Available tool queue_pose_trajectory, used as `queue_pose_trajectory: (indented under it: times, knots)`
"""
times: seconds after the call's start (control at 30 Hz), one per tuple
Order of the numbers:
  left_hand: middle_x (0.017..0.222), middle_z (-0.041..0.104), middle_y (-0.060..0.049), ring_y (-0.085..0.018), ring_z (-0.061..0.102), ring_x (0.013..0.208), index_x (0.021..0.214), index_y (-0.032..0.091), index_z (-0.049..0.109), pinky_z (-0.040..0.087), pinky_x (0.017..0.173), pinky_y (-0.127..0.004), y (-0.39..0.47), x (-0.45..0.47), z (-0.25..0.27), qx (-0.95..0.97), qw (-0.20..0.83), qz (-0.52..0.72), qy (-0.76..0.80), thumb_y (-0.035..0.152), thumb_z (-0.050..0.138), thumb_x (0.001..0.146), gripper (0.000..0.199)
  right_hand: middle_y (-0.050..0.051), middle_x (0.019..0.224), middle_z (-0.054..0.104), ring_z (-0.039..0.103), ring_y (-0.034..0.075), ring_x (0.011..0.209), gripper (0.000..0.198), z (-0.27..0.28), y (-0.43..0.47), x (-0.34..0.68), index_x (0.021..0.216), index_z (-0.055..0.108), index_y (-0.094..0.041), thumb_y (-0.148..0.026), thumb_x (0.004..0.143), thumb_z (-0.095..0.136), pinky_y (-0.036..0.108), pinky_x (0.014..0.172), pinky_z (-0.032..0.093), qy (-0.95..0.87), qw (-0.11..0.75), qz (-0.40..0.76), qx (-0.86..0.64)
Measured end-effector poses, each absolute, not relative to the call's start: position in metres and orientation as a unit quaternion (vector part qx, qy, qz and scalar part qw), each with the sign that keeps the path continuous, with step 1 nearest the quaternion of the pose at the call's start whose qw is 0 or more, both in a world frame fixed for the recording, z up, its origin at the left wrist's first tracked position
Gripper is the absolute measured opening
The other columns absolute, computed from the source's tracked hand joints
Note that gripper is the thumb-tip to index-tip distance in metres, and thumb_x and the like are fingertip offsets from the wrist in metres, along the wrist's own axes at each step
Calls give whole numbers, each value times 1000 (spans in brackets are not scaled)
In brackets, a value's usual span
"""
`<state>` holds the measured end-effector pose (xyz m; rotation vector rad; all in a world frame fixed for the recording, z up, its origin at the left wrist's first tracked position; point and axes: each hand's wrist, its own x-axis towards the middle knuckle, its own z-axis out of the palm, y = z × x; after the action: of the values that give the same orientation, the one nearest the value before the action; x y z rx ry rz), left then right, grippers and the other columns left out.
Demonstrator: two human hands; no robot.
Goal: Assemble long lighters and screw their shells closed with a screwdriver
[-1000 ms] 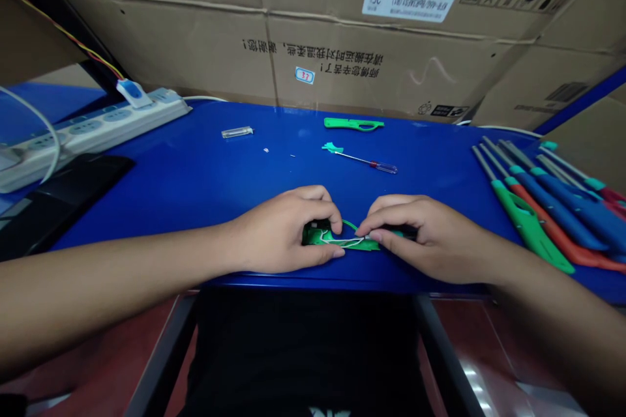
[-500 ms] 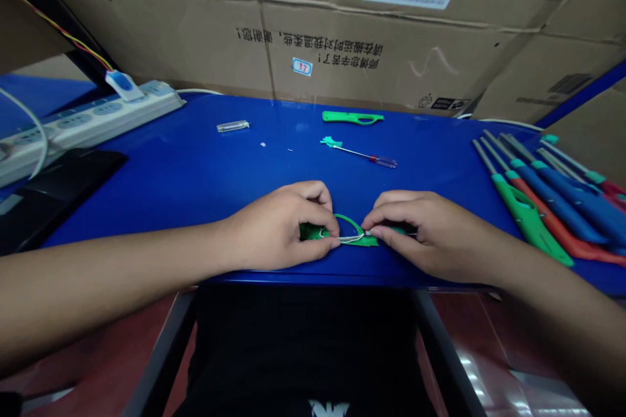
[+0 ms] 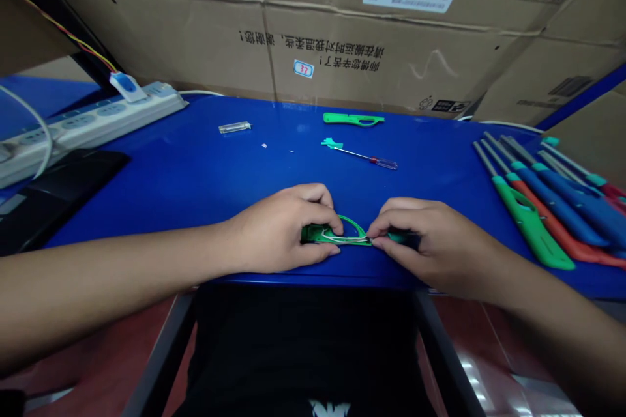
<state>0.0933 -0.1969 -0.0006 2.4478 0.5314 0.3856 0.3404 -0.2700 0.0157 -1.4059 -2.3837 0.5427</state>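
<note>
My left hand (image 3: 286,228) grips an opened green lighter shell (image 3: 315,234) at its left part, thumb on the near side and fingers on the far side. Pale thin wires (image 3: 346,240) run along the shell's inside, below its curved trigger loop. At the right end of the shell, my right hand (image 3: 423,234) pinches something with thumb and forefinger. It may be the wire ends or the lighter's metal tube; the fingertips cover it. A dark and teal part shows under the right palm, mostly hidden.
Beyond my hands lie another green shell half (image 3: 349,119), a teal piece (image 3: 332,143), a screwdriver (image 3: 366,158) and a clear fuel tank (image 3: 235,127). Several long lighters (image 3: 542,228) lie at right. A power strip (image 3: 92,120) and black device (image 3: 68,186) are at left, a cardboard box (image 3: 195,32) behind.
My right hand has shifted slightly down and its pinch sits nearer the shell's end. The left thumb and forefinger have parted, leaving the wires lying lower in the shell.
</note>
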Motion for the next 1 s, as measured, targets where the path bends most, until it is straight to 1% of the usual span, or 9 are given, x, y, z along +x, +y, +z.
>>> queue_pose_trajectory:
  times: [0.1, 0.2, 0.37, 0.5, 0.73, 0.87, 0.93, 1.0]
  knots:
    - [105, 60, -4, -17, 58, 95, 111, 23, 68, 49, 83, -30, -196, 93, -1, 922, 295, 141, 207, 35, 67, 87, 27, 1, 91, 70, 65, 13, 80, 13, 18, -267, 340, 89, 73, -24, -19, 88, 61, 26, 70, 49, -821, 150, 207, -511]
    - [103, 60, -4, -17, 58, 93, 106, 22, 68, 48, 81, -30, -196, 93, 1, 923, 295, 132, 210, 33, 66, 87, 23, 0, 89, 71, 64, 13, 78, 11, 21, -264, 340, 86, 73, -24, -21, 88, 63, 26, 70, 49, -808, 135, 231, -525]
    - [101, 60, -4, -15, 58, 88, 101, 21, 69, 49, 78, -29, -197, 94, 3, 921, 303, 130, 207, 29, 62, 88, 17, -1, 84, 71, 64, 12, 73, 10, 25, -259, 341, 83, 73, -24, -20, 85, 64, 25, 65, 50, -800, 128, 251, -529]
    - [102, 60, -4, -15, 59, 86, 101, 20, 69, 49, 77, -28, -198, 93, 3, 921, 304, 134, 203, 25, 60, 87, 17, -1, 85, 72, 65, 13, 74, 12, 27, -257, 342, 83, 73, -25, -18, 84, 64, 25, 64, 50, -800, 117, 246, -535]
    - [101, 59, -4, -16, 57, 88, 101, 21, 66, 48, 79, -29, -197, 93, 1, 922, 300, 127, 208, 31, 65, 86, 19, -1, 90, 72, 66, 15, 81, 14, 26, -260, 342, 88, 74, -26, -22, 90, 60, 30, 73, 50, -825, 99, 209, -516]
    - [101, 58, -3, -14, 57, 87, 96, 20, 66, 48, 78, -28, -197, 92, 1, 922, 302, 137, 198, 29, 63, 88, 12, 0, 90, 71, 64, 15, 82, 11, 24, -261, 342, 88, 71, -25, -22, 89, 60, 29, 73, 48, -824, 97, 209, -518]
    - [102, 58, -4, -14, 57, 90, 94, 20, 67, 48, 80, -27, -198, 92, 2, 926, 291, 152, 188, 26, 60, 90, 10, 0, 89, 70, 64, 15, 80, 10, 24, -261, 342, 87, 70, -25, -22, 89, 61, 29, 71, 47, -825, 98, 211, -516]
    - [103, 58, -5, -15, 57, 94, 93, 19, 68, 47, 84, -28, -199, 91, 4, 934, 256, 178, 175, 25, 60, 91, 10, 0, 88, 70, 63, 15, 79, 9, 25, -260, 342, 86, 70, -25, -20, 88, 61, 28, 70, 46, -825, 99, 210, -515]
